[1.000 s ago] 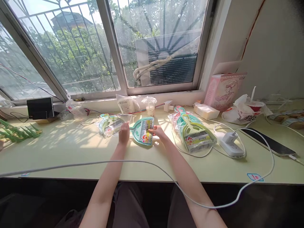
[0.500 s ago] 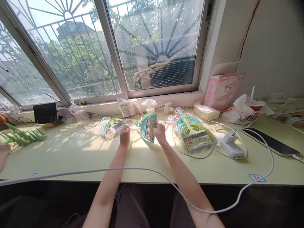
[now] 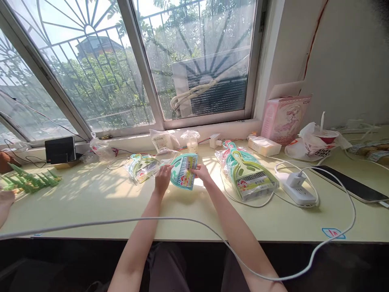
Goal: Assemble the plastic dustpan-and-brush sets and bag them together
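Observation:
A small teal dustpan and brush set (image 3: 178,172) with a printed card label is held a little above the table between my two hands. My right hand (image 3: 201,173) is closed on the label side, thumb in front. My left hand (image 3: 163,178) is closed at the handle end, which it mostly hides. A clear plastic bag (image 3: 167,153) shows just behind the left hand. To the left lie green and teal dustpan sets (image 3: 142,168) in clear wrapping. On the right is a pile of wrapped dustpan sets (image 3: 249,176), green on top.
A white cable (image 3: 188,218) crosses in front of my forearms. On the right are a power strip (image 3: 299,192), a phone (image 3: 349,183) and a pink box (image 3: 285,119). A plastic cup (image 3: 191,141) stands by the window. Another person's hand (image 3: 6,198) is at far left.
The dustpan set has turned, its handle end now at my left hand and its face more toward me. My left hand has moved from the clear bag to the dustpan.

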Tool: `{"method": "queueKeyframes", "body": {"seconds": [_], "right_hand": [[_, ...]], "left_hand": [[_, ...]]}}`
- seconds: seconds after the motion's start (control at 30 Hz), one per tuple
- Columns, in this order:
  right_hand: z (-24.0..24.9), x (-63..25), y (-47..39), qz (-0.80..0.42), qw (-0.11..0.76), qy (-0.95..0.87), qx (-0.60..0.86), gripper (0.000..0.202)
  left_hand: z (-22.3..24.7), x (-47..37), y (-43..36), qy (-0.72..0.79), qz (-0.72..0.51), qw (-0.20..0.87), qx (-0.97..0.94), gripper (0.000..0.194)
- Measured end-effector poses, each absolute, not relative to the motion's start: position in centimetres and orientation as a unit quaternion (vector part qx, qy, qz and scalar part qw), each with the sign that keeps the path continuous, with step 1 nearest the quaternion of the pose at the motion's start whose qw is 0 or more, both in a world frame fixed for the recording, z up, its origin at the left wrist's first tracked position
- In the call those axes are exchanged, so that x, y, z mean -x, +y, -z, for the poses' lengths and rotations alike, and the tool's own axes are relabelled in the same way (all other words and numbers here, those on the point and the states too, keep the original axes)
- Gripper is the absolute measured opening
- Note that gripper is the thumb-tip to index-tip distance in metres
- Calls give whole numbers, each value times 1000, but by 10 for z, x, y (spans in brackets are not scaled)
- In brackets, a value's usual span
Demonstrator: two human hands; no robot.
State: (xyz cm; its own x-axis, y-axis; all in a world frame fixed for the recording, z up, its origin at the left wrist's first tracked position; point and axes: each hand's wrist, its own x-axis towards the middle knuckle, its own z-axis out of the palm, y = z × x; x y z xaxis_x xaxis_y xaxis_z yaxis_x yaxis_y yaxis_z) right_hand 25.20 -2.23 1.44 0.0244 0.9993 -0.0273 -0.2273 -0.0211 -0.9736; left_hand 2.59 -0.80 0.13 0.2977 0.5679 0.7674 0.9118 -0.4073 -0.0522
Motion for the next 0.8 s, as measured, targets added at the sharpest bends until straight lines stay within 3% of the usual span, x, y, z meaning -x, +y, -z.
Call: {"method": "queueKeyframes", "body": {"seconds": [0.23, 0.3, 0.37, 0.5, 0.6, 0.67, 0.73, 0.8], "right_hand": [[-6, -246, -20, -527, 609, -378, 456, 21], [-4, -245, -19, -530, 627, -373, 432, 25], [-3, -245, -20, -536, 651, -359, 400, 28], [-4, -243, -22, -558, 679, -330, 343, 33], [-8, -238, -25, -577, 669, -327, 335, 32], [-8, -231, -29, -588, 661, -325, 334, 30], [-8, -223, -33, -586, 675, -302, 332, 26], [-6, -216, -35, -571, 703, -253, 340, 21]], "left_hand": [[4, -45, -14, -366, 386, 225, 816, 29], [5, -52, -17, -395, 460, 197, 771, 30], [0, -55, -21, -478, 567, 141, 656, 45], [-25, -45, -21, -552, 663, -160, 480, 60], [-38, -40, -19, -429, 646, -418, 474, 78], [-37, -47, -21, -342, 629, -517, 469, 89], [-27, -63, -25, -303, 600, -579, 461, 84], [-15, -81, -30, -294, 546, -633, 464, 66]]}}
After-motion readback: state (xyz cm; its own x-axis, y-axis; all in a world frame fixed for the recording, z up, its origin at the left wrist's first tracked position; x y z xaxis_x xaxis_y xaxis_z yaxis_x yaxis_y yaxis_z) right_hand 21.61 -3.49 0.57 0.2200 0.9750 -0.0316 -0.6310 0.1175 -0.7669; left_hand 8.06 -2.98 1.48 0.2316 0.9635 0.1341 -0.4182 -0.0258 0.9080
